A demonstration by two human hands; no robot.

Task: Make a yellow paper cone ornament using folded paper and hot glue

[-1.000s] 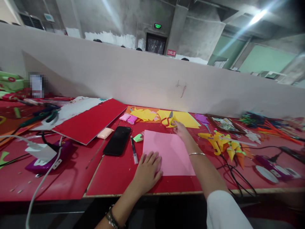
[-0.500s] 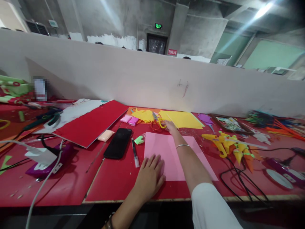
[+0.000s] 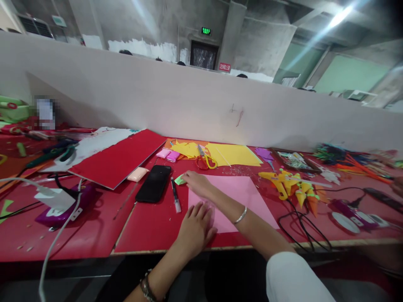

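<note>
My left hand [image 3: 195,226] lies with spread fingers at the near left edge of the pink sheet [image 3: 242,197], resting partly on it. My right hand [image 3: 195,183] reaches across the sheet's far left corner, its fingertips at a small light green piece [image 3: 180,180]. Whether they grip the piece is too small to tell. A capped pen [image 3: 175,195] and a black phone [image 3: 154,183] lie left of my hands. Beyond the sheet, scissors with red and yellow handles [image 3: 210,161] lie beside yellow paper [image 3: 236,154].
A red board [image 3: 118,159] leans at the left, near a purple power strip [image 3: 64,207] with white cables. Yellow glue gun [image 3: 277,180], decorated cones [image 3: 301,195] and looped black cables lie at the right. Another person's hand [image 3: 398,184] shows at the right edge.
My right hand has moved from the scissors back and left to the green piece. My left hand stays on the sheet's edge. The view has shifted slightly, and another person's hand has appeared.
</note>
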